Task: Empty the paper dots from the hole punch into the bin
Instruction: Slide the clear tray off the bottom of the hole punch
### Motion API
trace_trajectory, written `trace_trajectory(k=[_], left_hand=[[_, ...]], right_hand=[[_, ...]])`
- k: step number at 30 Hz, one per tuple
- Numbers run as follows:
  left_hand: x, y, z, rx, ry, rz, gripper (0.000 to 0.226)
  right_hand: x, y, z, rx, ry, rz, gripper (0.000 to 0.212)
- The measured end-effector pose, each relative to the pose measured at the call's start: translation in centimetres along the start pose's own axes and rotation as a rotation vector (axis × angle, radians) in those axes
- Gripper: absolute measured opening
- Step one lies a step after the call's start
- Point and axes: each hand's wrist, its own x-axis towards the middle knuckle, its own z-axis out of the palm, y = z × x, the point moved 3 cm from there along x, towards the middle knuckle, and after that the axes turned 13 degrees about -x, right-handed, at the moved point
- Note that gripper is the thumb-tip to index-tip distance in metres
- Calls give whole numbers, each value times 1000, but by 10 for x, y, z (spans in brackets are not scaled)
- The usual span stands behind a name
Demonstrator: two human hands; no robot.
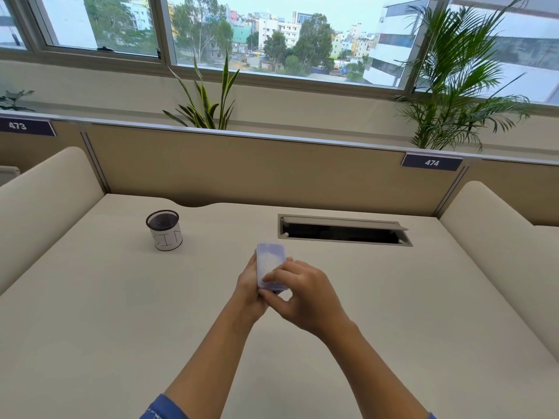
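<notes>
Both hands grip a hole punch [270,266] above the tabletop [121,313].
Left hand [249,290] cradles it; right hand [302,293] pinches its near end; bin [165,234] stands well apart.

Pale lilac hole punch [270,264], black mesh bin [165,229] with white label, cream desk [121,297].

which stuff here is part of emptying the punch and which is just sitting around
Part of the job: hole punch, held by left hand and right hand; mesh bin.

Just lying about: open cable hatch, desk number signs, plants behind the partition.
</notes>
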Motion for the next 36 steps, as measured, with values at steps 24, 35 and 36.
trace_trajectory(k=[24, 35, 36], left_hand=[[9, -2, -7, -83, 27, 57, 46], [13, -2, -15, -118, 70, 72, 36], [13, -2, -16, -116, 73, 74, 36]], right_hand=[[-20, 12, 1, 439, 315, 471, 15], [-34, 36, 29, 1087, 304, 1164, 14], [-35, 36, 32, 1157, 287, 1190, 17]])
